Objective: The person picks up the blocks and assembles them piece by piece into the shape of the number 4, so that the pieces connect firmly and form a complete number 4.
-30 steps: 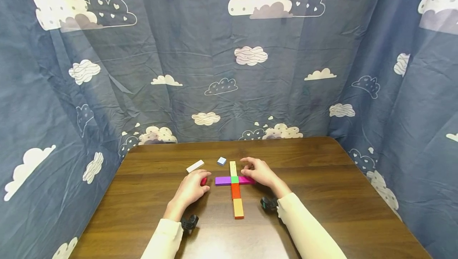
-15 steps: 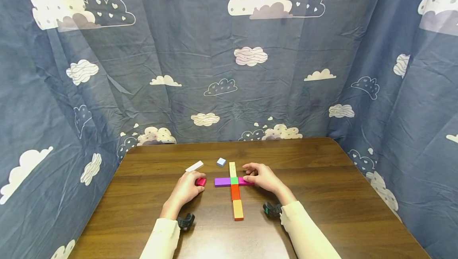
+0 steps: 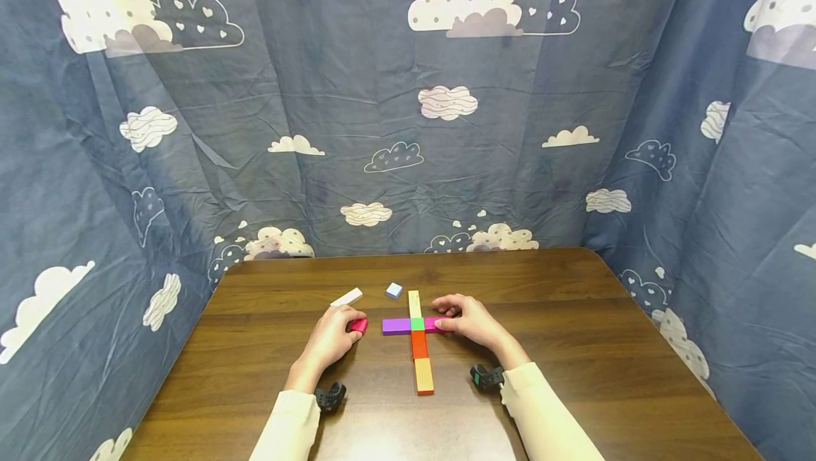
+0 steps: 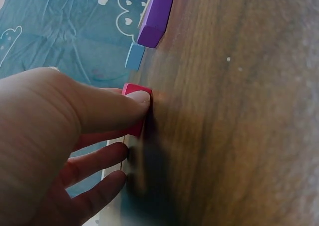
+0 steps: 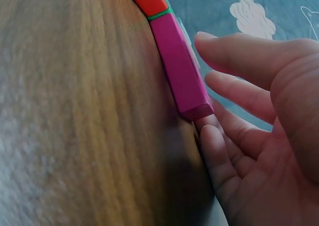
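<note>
My left hand (image 3: pixel 329 339) pinches a small pinkish-red block (image 3: pixel 360 326) between thumb and forefinger, low over the table; in the left wrist view the red block (image 4: pixel 134 89) shows beside the thumb, its far side hidden. Right of it lies a cross of flat blocks: purple (image 3: pixel 397 326) to the left, green (image 3: pixel 417 323) at the centre, pale yellow (image 3: pixel 414 303) behind, red-orange (image 3: pixel 418 344) and orange (image 3: pixel 423 376) in front. The magenta block (image 5: pixel 180 66) forms the right arm. Beside it my right hand (image 3: pixel 473 321) hovers with relaxed fingers, holding nothing.
A white block (image 3: pixel 347 297) lies just behind my left hand. A small light-blue block (image 3: pixel 394 290) sits left of the yellow one. The brown wooden table (image 3: pixel 542 284) ends at a blue curtain (image 3: pixel 306 185) with clouds.
My left hand has drawn slightly left and away from the cross with the red block, then stayed nearly still. My right hand has shifted a little towards me and to the right.
</note>
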Tool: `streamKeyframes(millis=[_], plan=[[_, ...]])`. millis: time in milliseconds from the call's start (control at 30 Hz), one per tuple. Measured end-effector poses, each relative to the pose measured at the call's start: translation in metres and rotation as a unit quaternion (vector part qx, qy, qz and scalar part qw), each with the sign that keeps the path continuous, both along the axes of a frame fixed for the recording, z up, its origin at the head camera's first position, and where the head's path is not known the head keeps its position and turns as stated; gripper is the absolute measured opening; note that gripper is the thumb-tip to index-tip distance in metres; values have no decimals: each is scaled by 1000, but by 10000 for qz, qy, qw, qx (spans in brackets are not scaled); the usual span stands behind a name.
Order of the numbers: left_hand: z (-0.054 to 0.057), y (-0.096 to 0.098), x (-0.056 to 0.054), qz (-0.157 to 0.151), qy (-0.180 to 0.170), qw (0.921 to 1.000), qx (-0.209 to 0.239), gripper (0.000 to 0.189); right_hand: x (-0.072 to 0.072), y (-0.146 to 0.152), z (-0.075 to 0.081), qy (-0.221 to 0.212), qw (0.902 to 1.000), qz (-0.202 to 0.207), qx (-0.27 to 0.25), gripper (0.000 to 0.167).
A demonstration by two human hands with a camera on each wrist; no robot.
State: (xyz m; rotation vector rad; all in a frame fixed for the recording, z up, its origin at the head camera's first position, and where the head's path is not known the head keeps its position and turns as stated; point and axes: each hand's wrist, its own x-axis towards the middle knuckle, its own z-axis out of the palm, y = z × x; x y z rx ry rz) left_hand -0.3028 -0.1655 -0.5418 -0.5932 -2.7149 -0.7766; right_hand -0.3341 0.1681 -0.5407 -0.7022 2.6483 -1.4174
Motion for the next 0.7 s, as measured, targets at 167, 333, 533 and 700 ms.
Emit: streamKeyframes(millis=[167,333,533,700], plan=[[0,0,0,38,7,10000,30,26,0,0,-2,33,10000,8,-6,44],[0,0,1,48,72,10000,40,26,14,-5,16,106,9998,47,-130,41],[1,1,3,93,31,10000,-17,23,21,-7,24,21,9997,107,-218,40],[0,1,2,177,30,9998,23,22,5,-3,3,97,9999,63,-128,42]])
